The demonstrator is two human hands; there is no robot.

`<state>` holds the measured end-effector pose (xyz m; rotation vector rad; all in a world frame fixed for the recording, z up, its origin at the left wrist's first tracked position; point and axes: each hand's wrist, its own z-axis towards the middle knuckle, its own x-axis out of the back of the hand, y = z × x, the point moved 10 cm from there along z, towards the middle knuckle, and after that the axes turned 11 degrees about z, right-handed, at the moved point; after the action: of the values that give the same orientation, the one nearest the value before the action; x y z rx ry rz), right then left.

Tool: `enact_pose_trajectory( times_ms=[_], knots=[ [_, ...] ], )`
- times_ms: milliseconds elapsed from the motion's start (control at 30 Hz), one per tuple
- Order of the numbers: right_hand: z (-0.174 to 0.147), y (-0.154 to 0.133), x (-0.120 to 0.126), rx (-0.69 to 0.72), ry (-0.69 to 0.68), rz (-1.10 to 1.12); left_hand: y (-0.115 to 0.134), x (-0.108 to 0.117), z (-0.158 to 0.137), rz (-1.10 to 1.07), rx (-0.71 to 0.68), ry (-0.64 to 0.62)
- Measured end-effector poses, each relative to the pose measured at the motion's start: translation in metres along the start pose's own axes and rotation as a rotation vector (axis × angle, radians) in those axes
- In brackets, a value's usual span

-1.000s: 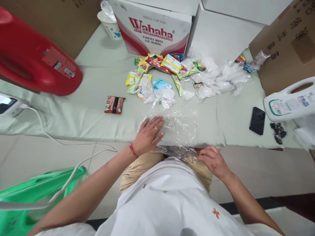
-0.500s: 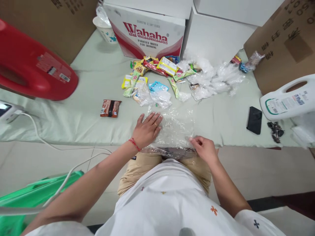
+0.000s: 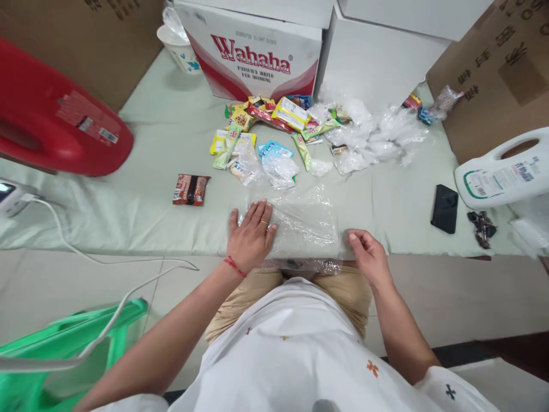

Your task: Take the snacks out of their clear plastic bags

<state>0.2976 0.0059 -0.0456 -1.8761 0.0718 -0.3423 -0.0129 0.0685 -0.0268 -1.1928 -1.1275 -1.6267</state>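
Note:
A clear plastic sheet or bag (image 3: 306, 223) lies spread on the cloth, its lower part hanging over the table's front edge. My left hand (image 3: 250, 233) rests flat on its left side, fingers stretched out. Just beyond the sheet's right side, my right hand (image 3: 368, 252) hovers low over the cloth with loosely bent fingers; I see nothing in them. To the left lies a small brown snack packet (image 3: 191, 189). Behind the sheet is a pile of snacks, including a yellow-and-white packet (image 3: 290, 113), a green stick pack (image 3: 227, 147) and a blue packet (image 3: 275, 151).
Crumpled clear plastic (image 3: 386, 137) lies at the back right. A Wahaha carton (image 3: 257, 60) and paper cup (image 3: 180, 51) stand behind. A red jug (image 3: 64, 123) is left. At right are a black phone (image 3: 445, 209), dark wrappers (image 3: 482, 228) and a white bottle (image 3: 504, 171).
My right hand has moved right, away from the sheet's edge it was pinching. My left hand has shifted slightly left and stays flat on the plastic.

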Motion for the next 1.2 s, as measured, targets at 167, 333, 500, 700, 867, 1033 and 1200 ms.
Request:
enact_pose_trajectory(
  times_ms=[167, 333, 500, 700, 867, 1033, 1200],
  knots=[
    [0.027, -0.008, -0.048, -0.121, -0.055, 0.199, 0.002, 0.001, -0.004, 0.018, -0.012, 0.015],
    [0.037, -0.012, -0.059, -0.219, -0.136, 0.313, 0.001, 0.004, -0.009, 0.021, -0.029, 0.02],
    [0.051, -0.02, -0.012, -0.107, -0.039, 0.106, -0.015, 0.013, 0.004, 0.014, -0.062, -0.006],
    [0.09, -0.123, -0.069, 0.467, -0.036, -0.371, -0.025, 0.01, 0.012, 0.049, -0.189, -0.02],
    [0.122, -0.158, -0.202, 0.568, -0.22, -0.741, -0.025, 0.003, 0.007, 0.084, -0.216, -0.028],
    [0.126, -0.131, -0.228, 0.519, -0.452, -0.942, -0.025, 0.007, 0.007, 0.092, -0.201, 0.007],
    [0.158, -0.149, -0.125, 0.643, -0.196, -0.867, -0.024, 0.012, 0.007, 0.06, -0.196, 0.023]
  ],
)
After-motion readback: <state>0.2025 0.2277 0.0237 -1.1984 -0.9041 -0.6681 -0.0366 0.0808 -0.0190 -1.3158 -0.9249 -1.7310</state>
